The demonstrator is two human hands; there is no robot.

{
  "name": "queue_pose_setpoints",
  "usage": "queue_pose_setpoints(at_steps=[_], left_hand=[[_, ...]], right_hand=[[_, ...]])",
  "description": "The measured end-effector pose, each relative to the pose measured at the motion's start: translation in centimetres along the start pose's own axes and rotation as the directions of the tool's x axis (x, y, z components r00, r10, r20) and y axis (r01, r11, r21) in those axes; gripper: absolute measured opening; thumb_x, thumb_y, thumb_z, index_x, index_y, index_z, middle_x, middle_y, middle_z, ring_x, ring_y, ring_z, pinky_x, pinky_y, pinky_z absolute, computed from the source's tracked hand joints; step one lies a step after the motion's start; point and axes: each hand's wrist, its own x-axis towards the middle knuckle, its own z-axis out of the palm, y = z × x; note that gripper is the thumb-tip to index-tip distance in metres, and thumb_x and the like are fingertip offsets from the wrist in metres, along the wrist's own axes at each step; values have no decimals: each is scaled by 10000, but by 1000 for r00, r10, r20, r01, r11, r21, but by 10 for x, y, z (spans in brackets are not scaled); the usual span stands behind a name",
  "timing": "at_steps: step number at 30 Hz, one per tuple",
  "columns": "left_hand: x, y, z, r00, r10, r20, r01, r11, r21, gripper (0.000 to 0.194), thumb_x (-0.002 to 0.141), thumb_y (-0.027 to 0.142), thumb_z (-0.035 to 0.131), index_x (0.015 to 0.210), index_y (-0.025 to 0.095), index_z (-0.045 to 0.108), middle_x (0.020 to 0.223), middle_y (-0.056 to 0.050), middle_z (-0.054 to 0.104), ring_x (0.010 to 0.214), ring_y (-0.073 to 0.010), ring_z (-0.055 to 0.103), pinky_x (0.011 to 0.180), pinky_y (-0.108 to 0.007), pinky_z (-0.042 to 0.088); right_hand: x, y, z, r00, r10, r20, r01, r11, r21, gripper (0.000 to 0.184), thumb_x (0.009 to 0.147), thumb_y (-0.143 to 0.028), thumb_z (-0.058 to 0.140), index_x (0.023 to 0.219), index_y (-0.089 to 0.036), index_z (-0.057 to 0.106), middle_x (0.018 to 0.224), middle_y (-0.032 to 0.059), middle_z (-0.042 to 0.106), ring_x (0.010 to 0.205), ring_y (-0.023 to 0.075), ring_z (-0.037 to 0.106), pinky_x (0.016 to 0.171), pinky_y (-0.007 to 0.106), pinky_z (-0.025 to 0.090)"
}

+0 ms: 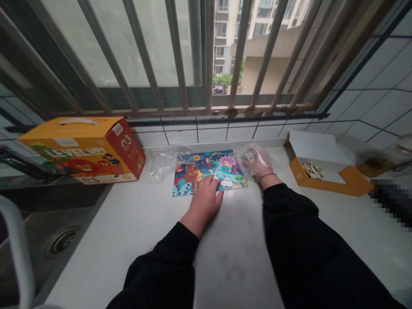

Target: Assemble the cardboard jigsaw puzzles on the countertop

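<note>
A colourful jigsaw puzzle board (206,169) lies flat on the white counter (154,231) below the barred window. My left hand (206,197) rests on the board's near edge, fingers stretched flat on it. My right hand (257,165) is just right of the board, inside or behind a clear plastic bag (252,156) with puzzle pieces in it, fingers closed on the bag. Both arms wear black sleeves.
An orange puzzle carton (83,150) stands at the left. A crumpled clear plastic bag (161,163) lies beside the board. An open orange-and-white box (318,167) with pieces sits at the right. A steel sink (48,240) and a tap are at the left edge.
</note>
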Motion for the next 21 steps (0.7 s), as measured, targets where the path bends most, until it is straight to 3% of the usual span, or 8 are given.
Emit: queue_pose_setpoints(at_steps=[3,6,9,12,15,18,21], left_hand=[[0,-1,0,993,118,-13,-119,987,-105,577,959,293,757,1509,239,591,1605,-186,581,1527,-400,518,1327,-721,281],[0,1,0,966,254,-54,-260,943,-208,908,906,270,825,1695,244,377,1660,-203,505,1554,-375,490,1307,-612,395],[-1,3,-1,967,238,-88,-252,943,-217,1026,874,192,827,1747,309,300,1712,-198,405,1560,-395,482,1265,-593,454],[2,0,-4,976,145,-164,-182,953,-240,867,904,112,705,1697,332,432,1727,-170,369,1545,-385,505,1240,-578,483],[6,-6,-10,970,33,-240,-114,937,-330,608,917,78,602,1492,258,680,1525,-143,619,1409,-324,630,1206,-514,525],[10,-14,-14,964,-67,-259,-44,914,-403,449,930,78,559,1280,230,796,1264,-101,791,1240,-285,724,1152,-478,567],[11,-20,-16,947,-151,-283,14,900,-435,397,957,110,545,1223,218,819,1246,-103,817,1207,-285,745,1124,-479,583]], right_hand=[[-21,-14,-12,1000,14,-6,-14,997,73,628,817,-407,821,1391,-176,713,1290,176,731,1130,337,690,1092,546,540],[-45,-37,-24,997,-53,52,40,973,226,662,842,-484,835,1419,-189,700,1318,161,759,1176,349,718,1120,553,547],[-68,-64,-32,967,-151,206,45,895,444,606,855,-504,859,1378,-232,720,1312,115,791,1190,329,748,1117,521,577],[-84,-80,-34,912,-216,350,-73,753,654,679,822,-485,918,1416,-240,698,1329,120,793,1199,331,763,1102,520,599],[-90,-81,-31,867,-289,405,-114,677,727,716,781,-473,957,1404,-232,698,1323,123,793,1181,312,773,1093,503,614],[-90,-75,-30,833,-297,467,-165,672,722,699,766,-471,968,1369,-221,719,1266,119,807,1122,292,790,1067,488,631],[-90,-72,-33,822,-297,486,-139,723,677,665,803,-451,944,1390,-224,727,1270,123,805,1127,291,789,1056,477,639]])
